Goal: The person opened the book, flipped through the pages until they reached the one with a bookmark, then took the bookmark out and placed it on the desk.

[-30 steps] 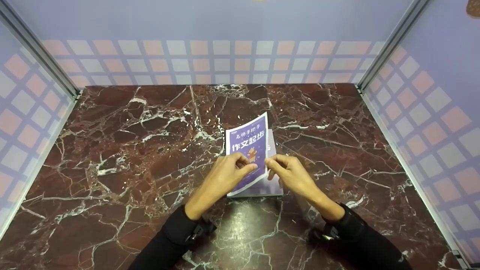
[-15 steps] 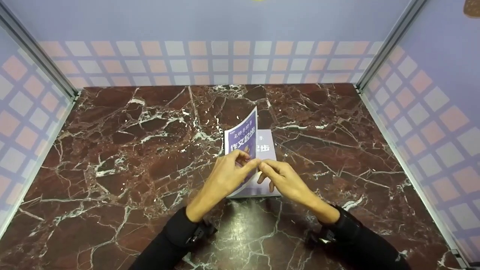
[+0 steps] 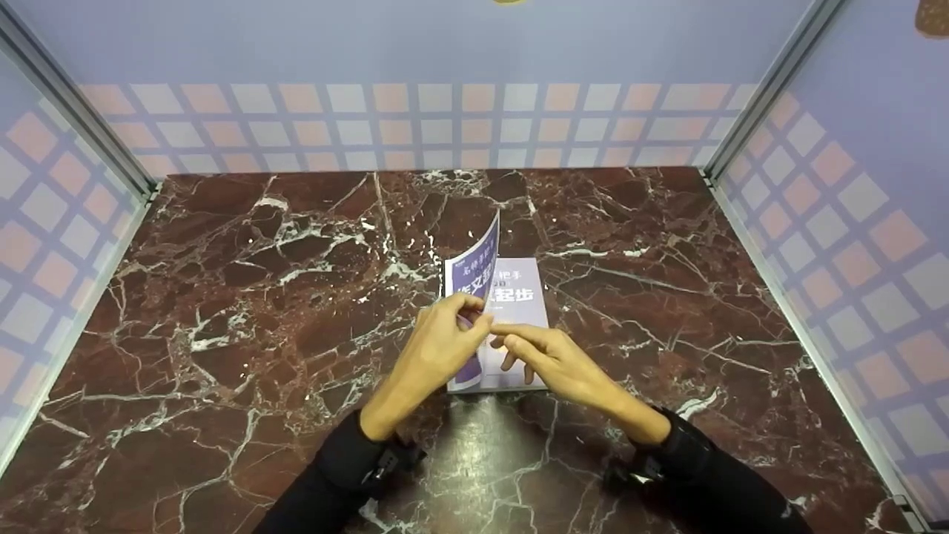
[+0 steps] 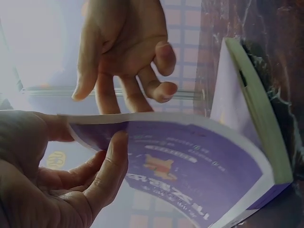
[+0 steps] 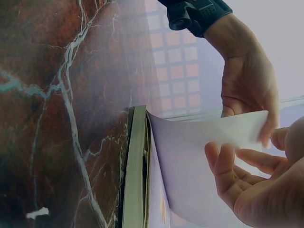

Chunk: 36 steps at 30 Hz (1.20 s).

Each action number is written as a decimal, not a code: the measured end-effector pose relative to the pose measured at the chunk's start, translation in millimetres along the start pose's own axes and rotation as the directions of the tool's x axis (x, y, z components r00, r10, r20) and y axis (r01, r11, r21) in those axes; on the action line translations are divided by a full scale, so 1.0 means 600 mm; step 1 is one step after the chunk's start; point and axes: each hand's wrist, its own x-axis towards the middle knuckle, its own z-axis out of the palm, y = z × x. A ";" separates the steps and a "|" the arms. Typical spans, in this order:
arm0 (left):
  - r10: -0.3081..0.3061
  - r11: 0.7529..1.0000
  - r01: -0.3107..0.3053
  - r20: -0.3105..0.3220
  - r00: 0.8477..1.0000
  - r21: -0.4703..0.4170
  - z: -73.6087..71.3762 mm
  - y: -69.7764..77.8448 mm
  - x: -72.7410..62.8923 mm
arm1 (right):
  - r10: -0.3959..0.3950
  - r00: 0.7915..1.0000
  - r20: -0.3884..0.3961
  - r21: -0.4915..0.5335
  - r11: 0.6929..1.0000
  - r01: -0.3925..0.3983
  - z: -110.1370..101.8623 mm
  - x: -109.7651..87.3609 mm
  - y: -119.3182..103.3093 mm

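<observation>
- Left hand pinches the cover, which stands up from the book.
- Right hand, relaxed, above the book near the cover.
- Table beneath the book.

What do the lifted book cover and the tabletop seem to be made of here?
Lifted cover: probably thin card or stout paper, printed purple and white; it bends in a smooth curve where the left hand holds it. Matte or glossy is hard to tell.

Tabletop: looks like polished dark-red marble, with white veins and a bright reflection, though a printed imitation is possible.
</observation>
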 end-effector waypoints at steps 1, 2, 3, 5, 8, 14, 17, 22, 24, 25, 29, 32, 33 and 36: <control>0.000 1.000 0.000 -0.004 1.000 0.005 -0.003 0.001 0.000 | -0.003 1.000 0.001 -0.002 1.000 0.003 0.000 0.000 -0.001; 0.003 1.000 -0.003 -0.009 1.000 0.012 -0.006 0.002 0.000 | -0.008 1.000 0.000 -0.005 1.000 0.008 0.000 0.000 0.000; 0.009 1.000 -0.009 -0.014 1.000 0.022 -0.009 0.002 0.000 | -0.012 1.000 -0.001 -0.005 1.000 0.012 0.000 0.000 -0.001; 0.019 0.999 -0.018 -0.024 1.000 0.038 -0.016 0.002 0.000 | -0.026 1.000 -0.004 -0.007 1.000 0.026 0.001 0.000 0.000; 0.022 0.998 -0.020 -0.032 0.999 0.055 -0.026 0.002 0.001 | -0.054 0.998 -0.014 -0.012 0.998 0.054 0.002 -0.001 0.002; 0.000 0.995 0.004 -0.042 0.999 0.098 -0.047 0.002 0.002 | -0.055 0.997 -0.052 -0.013 0.998 0.055 0.005 -0.001 0.003; 0.005 0.993 0.002 -0.059 0.998 0.120 -0.057 0.002 0.002 | -0.063 0.995 -0.072 -0.047 0.997 0.060 0.006 0.000 0.003; 0.014 0.986 -0.007 -0.042 0.999 0.167 -0.072 0.000 -0.001 | -0.118 0.989 -0.091 -0.121 0.987 0.107 0.011 0.000 0.007; 0.031 0.975 -0.025 -0.026 0.999 0.220 -0.078 -0.002 -0.004 | -0.132 0.987 -0.089 -0.133 0.984 0.120 0.015 0.000 0.009; 0.043 0.968 -0.038 -0.016 0.999 0.249 -0.080 -0.003 -0.007 | -0.138 0.987 -0.086 -0.138 0.982 0.125 0.017 0.000 0.010; 0.037 0.938 -0.045 0.032 0.999 0.343 -0.090 -0.004 -0.013 | -0.146 0.987 -0.063 -0.163 0.977 0.134 0.024 -0.001 0.010; -0.003 0.925 -0.021 0.063 0.998 0.379 -0.095 -0.003 -0.014 | -0.167 0.985 -0.040 -0.192 0.969 0.157 0.029 -0.001 0.011; -0.010 0.920 -0.016 0.065 0.998 0.391 -0.097 -0.003 -0.014 | -0.178 0.983 -0.033 -0.199 0.965 0.168 0.031 -0.002 0.012; -0.033 0.914 0.010 0.049 0.998 0.405 -0.101 -0.002 -0.013 | -0.213 0.977 -0.007 -0.219 0.954 0.206 0.037 -0.003 0.013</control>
